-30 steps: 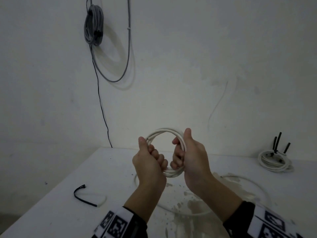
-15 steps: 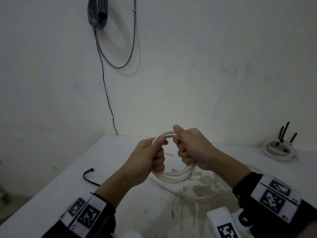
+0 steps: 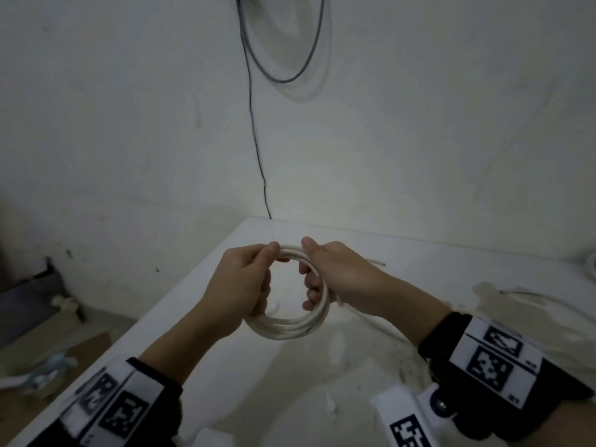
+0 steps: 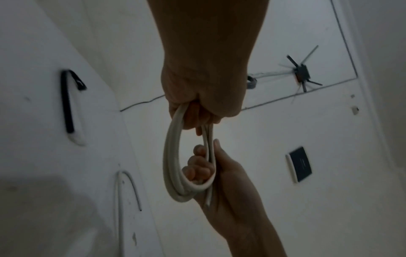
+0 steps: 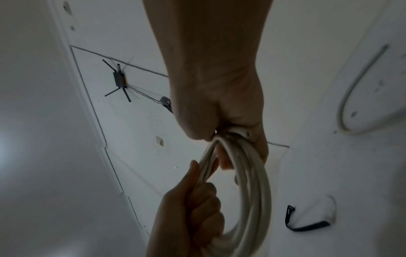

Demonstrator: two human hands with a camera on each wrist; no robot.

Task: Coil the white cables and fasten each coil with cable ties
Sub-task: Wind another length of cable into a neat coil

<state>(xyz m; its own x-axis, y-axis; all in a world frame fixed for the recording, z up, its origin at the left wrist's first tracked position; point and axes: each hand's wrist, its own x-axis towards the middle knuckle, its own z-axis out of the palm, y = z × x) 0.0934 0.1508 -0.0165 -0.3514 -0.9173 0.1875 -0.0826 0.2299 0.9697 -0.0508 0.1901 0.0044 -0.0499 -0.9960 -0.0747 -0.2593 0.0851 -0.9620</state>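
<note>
A coil of white cable (image 3: 290,329) is held a little above the white table (image 3: 419,253). My left hand (image 3: 248,285) grips its left side and my right hand (image 3: 325,272) grips its right side, both with fingers through the loop. The two thumbs nearly meet on the far arc. A loose tail of cable (image 3: 374,322) trails from under my right hand onto the table. The left wrist view shows the coil (image 4: 168,156) edge-on between my left hand (image 4: 197,113) and my right hand (image 4: 211,165). A black cable tie (image 5: 307,227) lies on the table.
A grey cable loop (image 3: 287,69) and a thin black wire (image 3: 254,140) hang on the wall behind. The table's left edge (image 3: 154,317) drops to floor clutter (image 3: 48,366). A stained patch (image 3: 516,304) marks the table at the right. A router (image 4: 301,73) is fixed on the wall.
Both hands have lowered toward the table and turned the coil from upright to flatter. The right hand shifted its grip so the thumbs now nearly meet on the far arc.
</note>
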